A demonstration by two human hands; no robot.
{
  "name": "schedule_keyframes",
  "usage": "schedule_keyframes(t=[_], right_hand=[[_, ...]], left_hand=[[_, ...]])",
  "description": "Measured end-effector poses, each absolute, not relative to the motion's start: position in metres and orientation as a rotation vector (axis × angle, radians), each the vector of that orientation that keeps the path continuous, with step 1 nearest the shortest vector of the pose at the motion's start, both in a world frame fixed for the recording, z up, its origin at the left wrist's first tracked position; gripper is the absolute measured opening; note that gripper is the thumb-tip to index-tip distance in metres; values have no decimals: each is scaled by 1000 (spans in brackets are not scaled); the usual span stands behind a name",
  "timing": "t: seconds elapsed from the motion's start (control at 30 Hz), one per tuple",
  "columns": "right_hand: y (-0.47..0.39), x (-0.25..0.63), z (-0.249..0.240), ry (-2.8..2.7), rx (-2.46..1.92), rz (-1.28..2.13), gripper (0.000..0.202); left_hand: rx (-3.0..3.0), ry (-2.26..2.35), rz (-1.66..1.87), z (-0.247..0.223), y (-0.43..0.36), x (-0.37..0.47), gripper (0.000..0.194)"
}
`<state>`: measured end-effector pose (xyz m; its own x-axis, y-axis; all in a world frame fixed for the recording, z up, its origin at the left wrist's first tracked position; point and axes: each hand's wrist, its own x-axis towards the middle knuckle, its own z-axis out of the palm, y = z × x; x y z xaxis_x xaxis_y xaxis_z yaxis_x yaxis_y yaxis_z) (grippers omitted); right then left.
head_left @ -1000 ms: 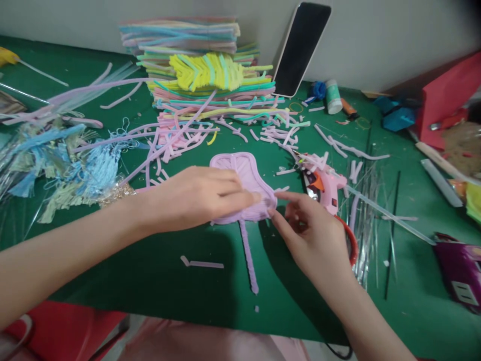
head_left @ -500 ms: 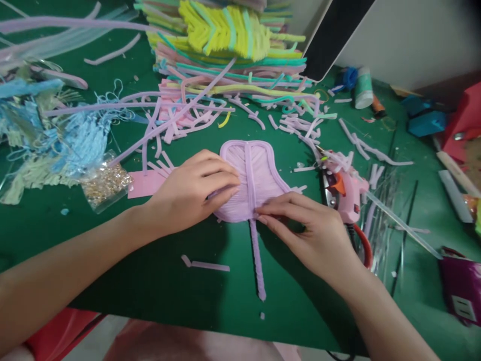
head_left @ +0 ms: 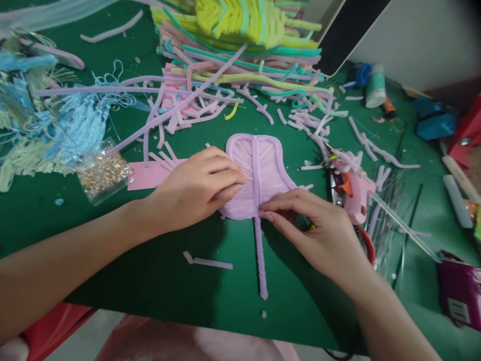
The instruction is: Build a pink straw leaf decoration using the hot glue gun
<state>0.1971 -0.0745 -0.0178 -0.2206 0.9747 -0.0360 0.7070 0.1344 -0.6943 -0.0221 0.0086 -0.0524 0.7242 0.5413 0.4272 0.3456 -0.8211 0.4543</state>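
Note:
A lilac hand fan made of pipe cleaners (head_left: 271, 168) lies flat on the green table, its twisted handle pointing toward me. A raised double strip runs down its middle. My left hand (head_left: 205, 183) holds the fan's left side, fingers together over the rim and thumb tucked low. At the bottom of the strip, by the handle, my right hand (head_left: 319, 225) pinches the fan's lower rim between thumb and forefinger. Whether a small piece is also in that pinch is hidden. Below my left hand lies a short lilac pipe-cleaner offcut (head_left: 213, 263).
A pink glue gun (head_left: 355, 200) with a clear glue stick stands right of my right hand. Many pipe cleaners (head_left: 233, 77) pile up at the back. Blue tassels (head_left: 80, 118) and a bag of gold beads (head_left: 104, 173) lie left. A purple packet (head_left: 460, 291) sits far right.
The view has shifted slightly, so most things sit a little further right and higher. Both hands keep the same hold on the fan; no clear movement of it on the table.

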Motion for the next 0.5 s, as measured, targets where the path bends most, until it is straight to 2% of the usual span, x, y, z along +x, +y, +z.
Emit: schedule_keyframes(t=[0.5], right_hand=[[-73, 192, -19, -2056, -1574, 790, 7]], left_hand=[[2579, 699, 777, -54, 9, -23, 20]])
